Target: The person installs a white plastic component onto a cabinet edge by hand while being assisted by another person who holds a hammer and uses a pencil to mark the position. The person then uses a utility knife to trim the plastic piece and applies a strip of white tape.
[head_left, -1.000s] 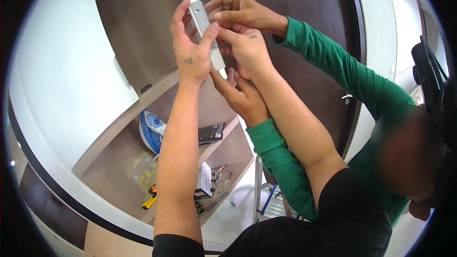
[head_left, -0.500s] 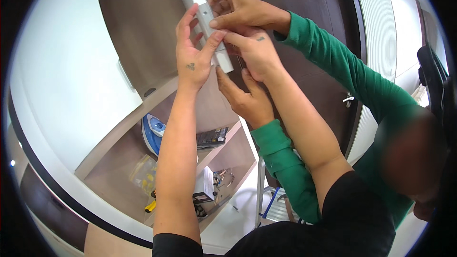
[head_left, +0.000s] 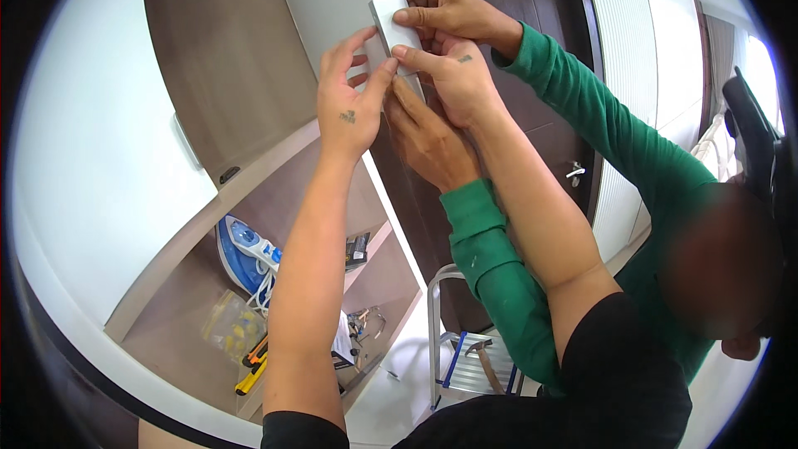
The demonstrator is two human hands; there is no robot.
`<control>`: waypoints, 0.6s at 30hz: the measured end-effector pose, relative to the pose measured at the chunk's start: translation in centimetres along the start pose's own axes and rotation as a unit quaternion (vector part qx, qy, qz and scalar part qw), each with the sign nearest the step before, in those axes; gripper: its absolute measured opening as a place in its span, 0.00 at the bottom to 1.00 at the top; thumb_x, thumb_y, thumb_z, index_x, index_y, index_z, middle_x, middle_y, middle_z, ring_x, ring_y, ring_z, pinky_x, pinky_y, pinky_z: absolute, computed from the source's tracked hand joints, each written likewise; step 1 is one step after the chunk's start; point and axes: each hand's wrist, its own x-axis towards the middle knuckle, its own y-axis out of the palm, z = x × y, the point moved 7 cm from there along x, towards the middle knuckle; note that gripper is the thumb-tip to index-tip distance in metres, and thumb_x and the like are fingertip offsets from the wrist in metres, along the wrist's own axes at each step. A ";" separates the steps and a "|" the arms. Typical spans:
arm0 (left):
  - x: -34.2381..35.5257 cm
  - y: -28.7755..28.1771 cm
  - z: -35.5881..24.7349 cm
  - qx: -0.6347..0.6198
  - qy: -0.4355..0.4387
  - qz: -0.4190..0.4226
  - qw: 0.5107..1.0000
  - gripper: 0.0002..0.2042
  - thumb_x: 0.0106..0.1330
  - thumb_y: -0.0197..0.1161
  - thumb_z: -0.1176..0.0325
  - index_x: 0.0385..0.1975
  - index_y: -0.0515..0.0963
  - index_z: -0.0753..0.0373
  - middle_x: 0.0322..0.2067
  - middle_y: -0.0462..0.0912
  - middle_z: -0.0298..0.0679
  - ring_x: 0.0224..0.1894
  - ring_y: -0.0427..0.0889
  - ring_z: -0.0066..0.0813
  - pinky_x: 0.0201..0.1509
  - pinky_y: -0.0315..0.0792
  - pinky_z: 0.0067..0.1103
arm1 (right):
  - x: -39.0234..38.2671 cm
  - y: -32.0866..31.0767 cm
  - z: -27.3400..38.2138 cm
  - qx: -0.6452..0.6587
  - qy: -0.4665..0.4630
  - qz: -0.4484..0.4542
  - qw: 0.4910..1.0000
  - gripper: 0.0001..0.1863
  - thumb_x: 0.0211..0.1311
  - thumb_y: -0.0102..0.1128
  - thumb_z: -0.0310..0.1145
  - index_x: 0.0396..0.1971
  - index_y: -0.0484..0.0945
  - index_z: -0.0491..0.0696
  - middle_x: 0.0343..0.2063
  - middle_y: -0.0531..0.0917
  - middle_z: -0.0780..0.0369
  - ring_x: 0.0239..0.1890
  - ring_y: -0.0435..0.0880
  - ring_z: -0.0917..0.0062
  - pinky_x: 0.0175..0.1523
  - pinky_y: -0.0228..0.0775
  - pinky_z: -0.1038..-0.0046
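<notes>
A slim white plastic box (head_left: 393,29) with rounded corners lies against the narrow edge of a white panel (head_left: 332,0). My right hand (head_left: 461,83) closes on the box's lower right side, thumb on its face and the other fingers mostly hidden. My left hand (head_left: 353,100) is beside the box's left side, fingers spread, with index fingertip and thumb touching or nearly touching it. A co-worker in green sleeves (head_left: 615,125) pinches the box's upper part with one hand (head_left: 453,12). The co-worker's other hand (head_left: 436,145) reaches up beneath, its fingertips just below the box.
Cabinet shelves below hold a blue-and-white iron (head_left: 241,249), a bag of yellow pieces (head_left: 237,324) and a yellow utility knife (head_left: 249,376). A hammer (head_left: 489,366) rests on a step ladder (head_left: 453,366). Behind the arms stands a dark door (head_left: 532,75) with a handle (head_left: 575,173).
A grey face with a hole showed between the hands before; the white box's smooth face shows there now. The co-worker's lower hand has risen, and the view has shifted.
</notes>
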 end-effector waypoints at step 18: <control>5.3 -1.1 4.3 0.030 0.053 0.023 0.998 0.25 0.72 0.68 0.59 0.64 0.74 0.66 0.57 0.80 0.45 0.59 0.80 0.33 0.65 0.71 0.27 | 0.6 -1.8 -0.6 0.039 -0.041 -0.044 0.997 0.20 0.51 0.78 0.24 0.45 0.82 0.40 0.36 0.84 0.62 0.36 0.84 0.76 0.36 0.78 0.74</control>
